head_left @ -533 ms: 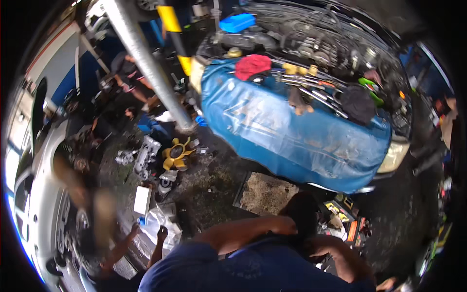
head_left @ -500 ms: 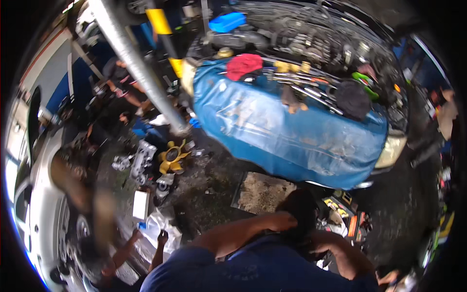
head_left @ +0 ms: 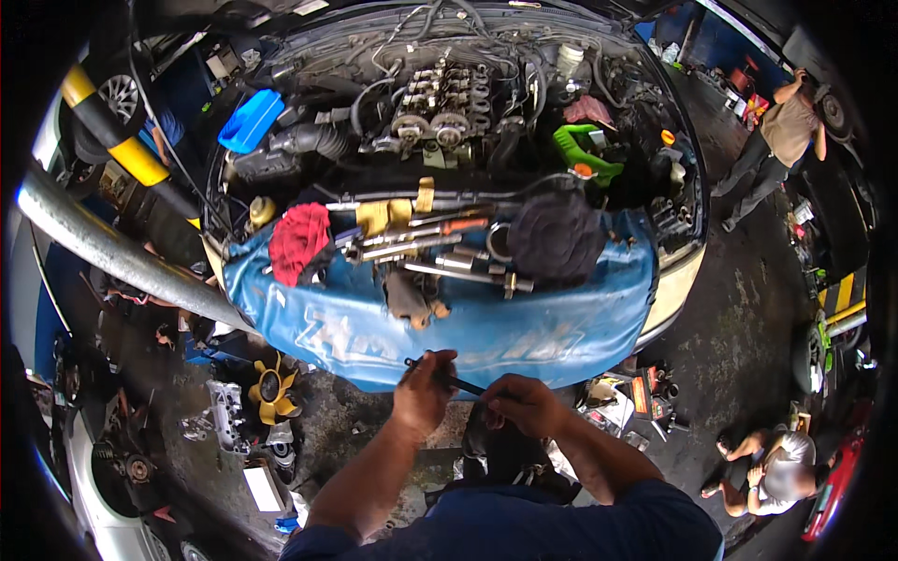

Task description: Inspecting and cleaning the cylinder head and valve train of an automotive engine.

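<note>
My left hand (head_left: 426,385) and right hand (head_left: 517,404) share a slim dark bar tool (head_left: 466,385), held by the near edge of a blue vinyl cover (head_left: 561,327). My left fingers are curled around its left part; my right thumb and fingers are pinched on the other end. On the cover's far side lie a bunched red cloth (head_left: 299,241) at left, a black cloth (head_left: 558,238) toward the right and — between them — metal hand tools (head_left: 412,248). Beyond the cover is a car engine (head_left: 444,103), camshafts exposed; left of the cover, a yellow fan (head_left: 273,393).
</note>
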### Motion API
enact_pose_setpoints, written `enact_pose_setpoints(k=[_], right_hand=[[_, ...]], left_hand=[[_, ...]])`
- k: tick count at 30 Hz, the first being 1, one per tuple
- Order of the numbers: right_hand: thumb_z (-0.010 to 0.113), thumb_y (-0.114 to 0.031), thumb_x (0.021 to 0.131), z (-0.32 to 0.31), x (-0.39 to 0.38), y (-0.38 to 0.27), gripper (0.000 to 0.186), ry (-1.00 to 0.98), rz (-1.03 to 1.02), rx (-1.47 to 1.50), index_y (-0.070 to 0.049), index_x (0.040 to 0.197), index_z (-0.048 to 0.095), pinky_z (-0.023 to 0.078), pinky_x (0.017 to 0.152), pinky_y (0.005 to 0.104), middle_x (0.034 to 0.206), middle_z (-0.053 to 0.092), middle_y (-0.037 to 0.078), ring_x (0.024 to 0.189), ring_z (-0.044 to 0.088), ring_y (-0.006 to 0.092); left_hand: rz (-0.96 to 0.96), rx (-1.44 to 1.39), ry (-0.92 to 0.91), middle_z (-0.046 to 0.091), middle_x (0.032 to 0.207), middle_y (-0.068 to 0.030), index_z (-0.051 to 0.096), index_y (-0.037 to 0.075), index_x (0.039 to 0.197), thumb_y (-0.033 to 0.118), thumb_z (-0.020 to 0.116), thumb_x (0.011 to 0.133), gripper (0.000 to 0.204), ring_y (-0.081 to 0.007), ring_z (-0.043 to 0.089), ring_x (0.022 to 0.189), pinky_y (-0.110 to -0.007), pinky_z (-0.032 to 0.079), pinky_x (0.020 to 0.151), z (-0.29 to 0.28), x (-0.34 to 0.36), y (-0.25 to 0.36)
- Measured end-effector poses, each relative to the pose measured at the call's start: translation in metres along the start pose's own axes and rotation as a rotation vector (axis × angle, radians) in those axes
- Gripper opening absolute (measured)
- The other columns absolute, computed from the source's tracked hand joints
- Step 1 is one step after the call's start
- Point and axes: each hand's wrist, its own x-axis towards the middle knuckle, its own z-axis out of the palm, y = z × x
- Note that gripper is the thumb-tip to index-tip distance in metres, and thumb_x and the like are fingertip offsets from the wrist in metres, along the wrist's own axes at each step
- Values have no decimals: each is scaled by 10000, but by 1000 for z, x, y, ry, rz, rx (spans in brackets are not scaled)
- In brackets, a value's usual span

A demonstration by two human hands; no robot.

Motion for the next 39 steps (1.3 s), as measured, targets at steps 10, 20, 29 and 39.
enact_pose_setpoints(k=[10, 20, 29, 39], right_hand=[[597, -96, 961, 4, 32, -120, 237, -53, -427, 297, 1, 1178, 607, 510, 819, 376, 983, 667, 161, 907, 652, 236], [505, -119, 1014, -37, 103, -189, 195, 239, -631, 393, 5, 1129, 602, 508, 695, 310, 900, 644, 102, 747, 631, 188], [565, -95, 958, -126, 198, -247, 310, 651, -93, -464, -21, 1258, 598, 444, 603, 249, 754, 591, -7, 674, 523, 60], [604, -177, 930, -290, 359, -300, 223, 498, -123, -1196, -93, 1125, 672, 527, 796, 403, 999, 698, 152, 893, 683, 315]], left_hand=[[-353, -434, -41, 579, 682, -30, 646, 86, 1047, 501, 510, 964, 445, -206, 553, 663, -386, 426, 683, 89, -10, 89], [63, 1232, -228, 685, 845, -105, 629, 43, 1155, 381, 617, 944, 399, -190, 645, 811, -357, 512, 725, 57, 74, 152], [326, 2009, 369, 415, 1439, -170, 437, 121, 1419, 588, 532, 891, 711, -372, 338, 1353, -551, 259, 1111, 36, 297, 275], [82, 2075, 355, 380, 1475, -157, 456, 113, 1411, 662, 488, 893, 755, -338, 319, 1393, -613, 214, 1131, 43, 341, 262]])
